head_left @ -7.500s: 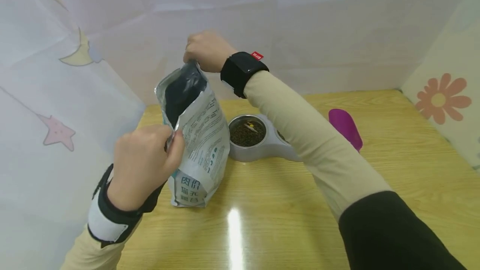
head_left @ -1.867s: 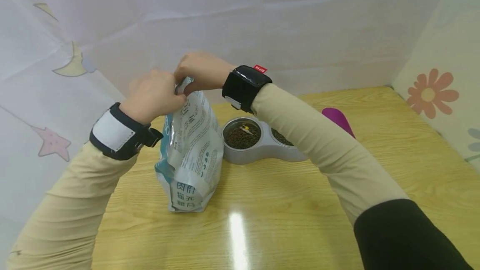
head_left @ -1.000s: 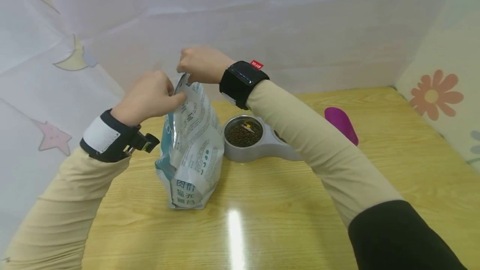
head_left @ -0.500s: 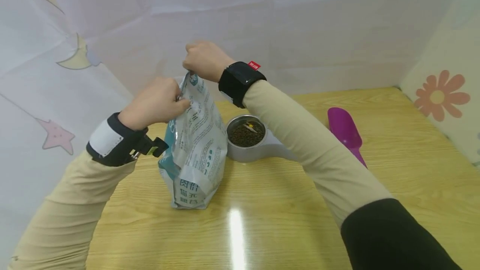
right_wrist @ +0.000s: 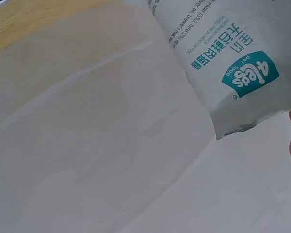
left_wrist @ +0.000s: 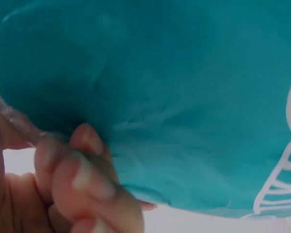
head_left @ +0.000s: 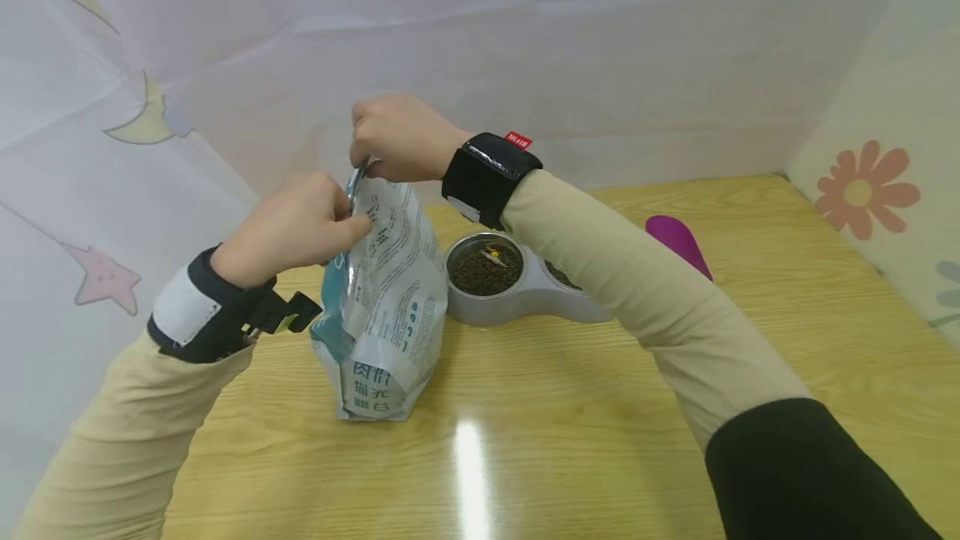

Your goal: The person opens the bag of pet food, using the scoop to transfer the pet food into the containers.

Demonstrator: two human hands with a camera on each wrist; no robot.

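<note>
A white and teal pet food bag (head_left: 386, 290) stands upright on the wooden table (head_left: 570, 407), its top edge pressed flat. My left hand (head_left: 296, 223) pinches the near part of that top edge, and its fingers (left_wrist: 82, 170) show against the teal face of the bag (left_wrist: 184, 97). My right hand (head_left: 393, 136) grips the far end of the top edge from above. In the right wrist view the bag's printed corner (right_wrist: 233, 63) fills the upper right, with only a fingertip at the frame edge.
A grey double pet bowl (head_left: 525, 298) with brown kibble (head_left: 483, 272) sits just right of the bag. A purple scoop (head_left: 678, 244) lies behind my right forearm. White patterned fabric walls close in the left, back and right.
The bag's mouth, held wide open 7.5 s ago, is now pressed shut. Over the last second both hands have shifted slightly along its top edge, the left sliding nearer.
</note>
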